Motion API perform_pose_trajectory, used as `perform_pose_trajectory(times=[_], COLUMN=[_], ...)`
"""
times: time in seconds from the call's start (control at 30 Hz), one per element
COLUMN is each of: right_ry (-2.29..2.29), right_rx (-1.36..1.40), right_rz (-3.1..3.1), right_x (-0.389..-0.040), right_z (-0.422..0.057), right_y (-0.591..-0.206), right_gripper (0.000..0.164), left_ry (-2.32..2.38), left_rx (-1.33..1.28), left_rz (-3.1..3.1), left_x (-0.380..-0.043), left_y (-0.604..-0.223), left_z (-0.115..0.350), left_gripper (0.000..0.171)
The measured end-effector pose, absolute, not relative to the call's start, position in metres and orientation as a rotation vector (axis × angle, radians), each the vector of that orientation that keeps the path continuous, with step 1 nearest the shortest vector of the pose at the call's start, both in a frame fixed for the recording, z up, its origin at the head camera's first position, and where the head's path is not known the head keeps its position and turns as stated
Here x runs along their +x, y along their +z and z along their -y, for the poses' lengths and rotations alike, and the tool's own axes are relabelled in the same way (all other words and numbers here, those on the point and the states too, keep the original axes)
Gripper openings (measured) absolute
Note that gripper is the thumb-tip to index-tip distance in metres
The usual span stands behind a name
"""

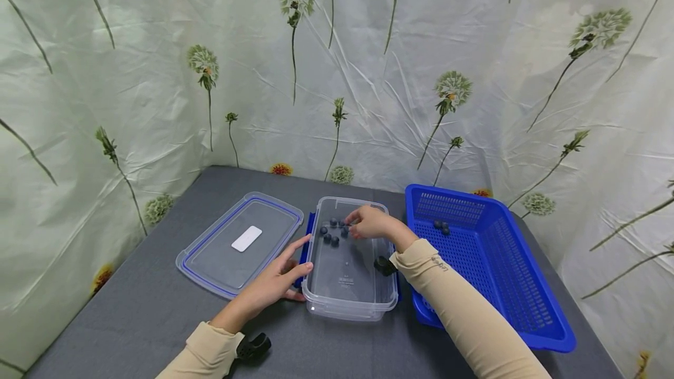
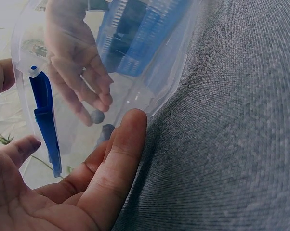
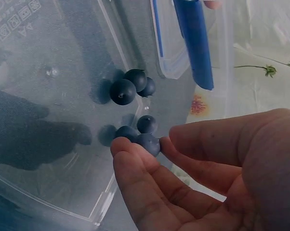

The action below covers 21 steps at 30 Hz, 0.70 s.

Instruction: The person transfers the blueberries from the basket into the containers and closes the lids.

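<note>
A clear plastic box (image 1: 347, 274) with blue side latches stands on the table. Several blueberries (image 3: 123, 91) lie on its floor toward the far end. My right hand (image 1: 368, 222) reaches down inside, its fingertips right at a blueberry (image 3: 148, 144). In the right wrist view the thumb tip sits apart from that berry, and the fingers are loosely bent. Along the box's left side my left hand (image 1: 271, 279) rests with fingers extended, the thumb at the rim. A blue latch (image 2: 44, 115) hangs down between those fingers in the left wrist view.
To the left lies the box's clear lid (image 1: 210, 262), with a blue seal and a white label (image 1: 246, 238). A blue perforated basket (image 1: 518, 285) stands at the right with a few blueberries (image 1: 441, 227) in it. Behind the grey table hangs a flowered curtain (image 1: 253, 63).
</note>
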State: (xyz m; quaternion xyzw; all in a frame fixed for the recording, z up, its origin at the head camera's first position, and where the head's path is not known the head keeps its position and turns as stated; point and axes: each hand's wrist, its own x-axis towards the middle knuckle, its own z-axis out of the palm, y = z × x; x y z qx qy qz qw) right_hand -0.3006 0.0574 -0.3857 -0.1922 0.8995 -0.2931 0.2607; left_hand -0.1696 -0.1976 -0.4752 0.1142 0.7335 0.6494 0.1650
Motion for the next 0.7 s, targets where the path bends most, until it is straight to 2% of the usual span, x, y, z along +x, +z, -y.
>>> perform_pose_trajectory(times=[0.33,0.7], right_ry=[-0.723,-0.590], right_rx=[-0.429,-0.448], right_rz=[-2.485,-2.539], right_x=[-0.3015,-0.3016], right_z=[-0.0547,-0.0506], right_y=[-0.3942,-0.3951], right_gripper=[0.038,0.039], left_ry=[1.851,1.853], left_rx=[0.324,0.321], left_rz=[-2.088,-2.100], left_x=[-0.1690,-0.1706], left_y=[-0.4749,-0.4774], left_z=[0.1975,0.1968], left_gripper=[0.073,0.072])
